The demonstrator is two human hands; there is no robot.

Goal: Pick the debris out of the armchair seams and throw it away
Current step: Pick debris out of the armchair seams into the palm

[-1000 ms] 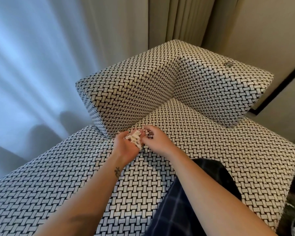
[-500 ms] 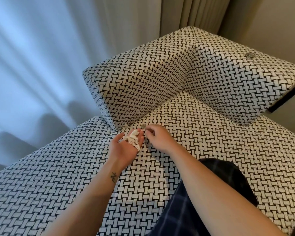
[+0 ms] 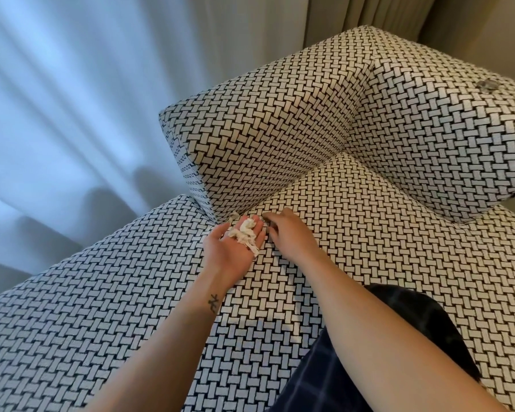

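Palm up, left hand (image 3: 235,248) flat, carrying crumpled white paper scraps (image 3: 246,233); right hand (image 3: 289,233) beside it curls fingertips (image 3: 268,217) onto black-and-white woven armchair seat (image 3: 369,233), grip unclear.

armchair cover (image 3: 280,129): thick cloth, matt, coarse raised basket-weave in black and off-white
debris (image 3: 246,233): crumpled white tissue-like paper, matt, creased and soft
sheer curtain (image 3: 72,84): thin pale cloth, smooth, light showing through
drape (image 3: 354,13): heavier beige cloth, matt, even folds
trousers (image 3: 354,367): dark checked cloth, soft, matt
small scrap (image 3: 487,84): greyish, slightly shiny; material unclear
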